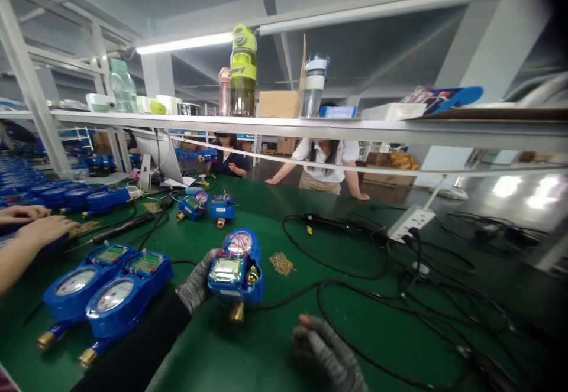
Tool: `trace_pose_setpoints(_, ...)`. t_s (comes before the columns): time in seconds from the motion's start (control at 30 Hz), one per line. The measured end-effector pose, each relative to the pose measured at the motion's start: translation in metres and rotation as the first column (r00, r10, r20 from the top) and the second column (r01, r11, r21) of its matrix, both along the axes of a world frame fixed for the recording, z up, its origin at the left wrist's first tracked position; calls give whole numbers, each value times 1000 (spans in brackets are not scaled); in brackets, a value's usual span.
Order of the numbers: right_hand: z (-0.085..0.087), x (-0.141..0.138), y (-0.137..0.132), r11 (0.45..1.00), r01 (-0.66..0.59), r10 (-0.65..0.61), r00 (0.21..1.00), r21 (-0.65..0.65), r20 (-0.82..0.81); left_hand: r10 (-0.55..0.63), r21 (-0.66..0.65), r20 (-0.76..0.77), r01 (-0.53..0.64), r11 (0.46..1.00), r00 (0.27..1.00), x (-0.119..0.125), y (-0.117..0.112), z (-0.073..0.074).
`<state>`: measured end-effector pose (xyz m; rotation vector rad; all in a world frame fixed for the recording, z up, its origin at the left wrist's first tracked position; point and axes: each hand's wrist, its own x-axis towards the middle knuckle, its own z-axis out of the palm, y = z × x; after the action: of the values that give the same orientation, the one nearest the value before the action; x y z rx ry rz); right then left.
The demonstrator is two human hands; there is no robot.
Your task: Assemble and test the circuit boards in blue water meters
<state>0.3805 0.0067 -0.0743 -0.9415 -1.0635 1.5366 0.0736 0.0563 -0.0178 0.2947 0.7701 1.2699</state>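
Note:
My left hand (197, 282), in a grey glove, grips a blue water meter (255, 250) by its left side. The meter's front housing is uncovered, showing a circuit board with a display (228, 269), red wires and a round dial behind. A brass fitting (237, 313) sticks out toward me. Lower right, my right hand (326, 347), also gloved, is over the green table (231, 356), slightly blurred, its fingers stretched out and holding nothing. A small pile of screws (281, 263) lies just right of the meter.
Two blue meters (110, 300) lie at left, near a co-worker's hands (44, 229). Two more (222, 206) stand farther back. A black electric screwdriver (124, 226) lies at left, another (326, 222) at the back. Cables (323, 297) and a power strip (410, 223) spread right. A shelf (199, 123) crosses above.

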Motion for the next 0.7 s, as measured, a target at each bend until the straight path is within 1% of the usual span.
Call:
trace_pose_setpoints(0.03, 2, 9, 7, 994, 98, -98, 995, 54, 5, -72, -24, 11, 72, 997, 997, 10, -10, 0)
trace_pose_setpoints(0.07, 6, 17, 13, 980, 161, -164, 986, 119, 13, -146, -47, 22, 147, 988, 989, 21, -21, -1)
trace_pose_setpoints(0.1, 10, 24, 16, 960, 213, -220, 975, 183, 15, -217, -71, 36, 219, 973, 975, 34, -31, -2)
trace_pose_setpoints(0.13, 14, 30, 17, 951, 216, -226, 974, 220, 20, -287, -89, 50, 290, 953, 957, 47, -42, -4)
trace_pose_setpoints(0.2, 22, 35, 14, 953, 154, -173, 984, 260, 51, -435, -100, 55, 439, 893, 899, 72, -59, -7)
trace_pose_setpoints(0.27, 27, 36, 8, 961, 92, -120, 989, 262, 91, -577, -87, -18, 573, 815, 817, 94, -67, -10)
trace_pose_setpoints(0.3, 28, 36, 5, 965, 58, -90, 990, 256, 113, -622, -86, -68, 617, 782, 780, 104, -67, -11)
trace_pose_setpoints(0.33, 29, 36, 2, 968, 23, -58, 989, 250, 135, -648, -92, -119, 642, 761, 752, 111, -63, -12)
trace_pose_setpoints(0.37, 30, 37, -1, 970, -20, -20, 987, 243, 160, -653, -104, -162, 646, 756, 740, 118, -56, -12)
trace_pose_setpoints(0.4, 31, 39, -3, 970, -65, 20, 982, 236, 187, -645, -114, -197, 636, 763, 738, 121, -48, -12)
trace_pose_setpoints(0.43, 32, 41, -5, 968, -106, 57, 975, 228, 213, -623, -116, -234, 614, 780, 747, 123, -40, -12)
trace_pose_setpoints(0.5, 36, 47, -6, 962, -172, 115, 959, 210, 261, -524, -86, -331, 528, 845, 785, 118, -29, -11)
trace_pose_setpoints(0.53, 38, 49, -7, 961, -193, 134, 951, 200, 278, -443, -55, -379, 458, 887, 813, 112, -29, -11)
trace_pose_setpoints(0.57, 41, 51, -7, 959, -207, 144, 944, 192, 298, -344, -15, -422, 373, 928, 839, 105, -34, -12)
trace_pose_setpoints(0.6, 43, 53, -7, 958, -218, 148, 934, 188, 326, -224, 30, -461, 267, 963, 858, 96, -45, -14)
trace_pose_setpoints(0.63, 45, 55, -7, 955, -229, 148, 920, 191, 364, -120, 65, -484, 173, 983, 867, 87, -60, -19)
trace_pose_setpoints(0.67, 48, 56, -6, 951, -238, 141, 902, 197, 408, -14, 99, -510, 75, 992, 860, 79, -79, -24)
trace_pose_setpoints(0.7, 49, 58, -6, 948, -246, 132, 882, 203, 452, 64, 108, -566, -3, 994, 822, 72, -99, -31)
